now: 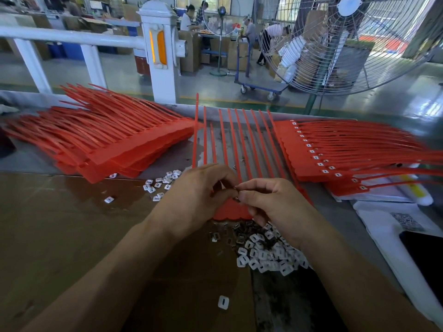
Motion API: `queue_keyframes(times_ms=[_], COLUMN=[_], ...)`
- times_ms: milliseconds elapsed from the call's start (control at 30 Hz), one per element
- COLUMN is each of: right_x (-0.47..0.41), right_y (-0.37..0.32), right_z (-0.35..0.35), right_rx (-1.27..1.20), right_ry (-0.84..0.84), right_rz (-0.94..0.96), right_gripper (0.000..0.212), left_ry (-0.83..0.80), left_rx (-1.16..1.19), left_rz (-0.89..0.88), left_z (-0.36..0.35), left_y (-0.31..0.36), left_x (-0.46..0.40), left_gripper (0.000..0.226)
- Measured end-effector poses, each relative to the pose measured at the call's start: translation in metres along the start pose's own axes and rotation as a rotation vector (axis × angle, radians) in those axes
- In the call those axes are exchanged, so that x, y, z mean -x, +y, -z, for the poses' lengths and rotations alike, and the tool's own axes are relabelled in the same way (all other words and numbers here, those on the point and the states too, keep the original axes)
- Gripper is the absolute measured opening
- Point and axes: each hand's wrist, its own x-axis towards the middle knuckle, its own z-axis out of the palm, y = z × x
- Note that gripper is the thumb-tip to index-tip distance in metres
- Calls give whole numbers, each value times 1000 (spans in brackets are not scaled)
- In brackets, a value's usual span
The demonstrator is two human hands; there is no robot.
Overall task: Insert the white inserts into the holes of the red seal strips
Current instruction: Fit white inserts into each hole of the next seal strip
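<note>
Stacked red seal strips (100,142) block the counter (60,224) at left, and a second stack (335,152) blocks it at right. Between them, one row of strips (239,144) lies flat. Loose white inserts (268,255) litter the near counter beside bare brown surface.

Both forearms enter from the lower edge of the view and converge toward the centre of the bench. The left hand (191,195) is held palm down, back of the hand upward, with its fingers curled inward and its fingertips directed toward the right hand. The right hand (271,202) faces it, wrist angled in from the lower right. Its index finger (251,185) is extended leftward above the thumb (249,196), and the two close in a pinch at the point where the hands meet. The remaining right fingers are curled downward beneath the palm. The fingertips of both hands touch or nearly touch; what is pinched is too small to identify.
</note>
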Motion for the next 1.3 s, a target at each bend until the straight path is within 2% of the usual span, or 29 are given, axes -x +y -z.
queue_keyframes(times_ms=[267,733,833,933,1067,1300], right_x=[-3,-3,-3,-4,-4,0], right_y=[1,2,2,3,1,-5], right_z=[1,0,-1,1,0,-2], right_rx=[-145,-63,-35,-10,2,13], right_ry=[-40,3,38,98,163,210], right_rz=[-9,13,8,-6,1,41], right_gripper=[9,8,9,18,30,25], left_ry=[9,-12,8,22,-53,-134], left_rx=[192,165,103,-17,-115,-189], left_rz=[62,119,141,239,374,443], left_z=[0,-4,-2,13,31,36], left_y=[-2,-5,-9,-23,-39,-43], left_x=[-2,-1,-3,-5,-3,-2], left_gripper=[14,14,14,15,25,17])
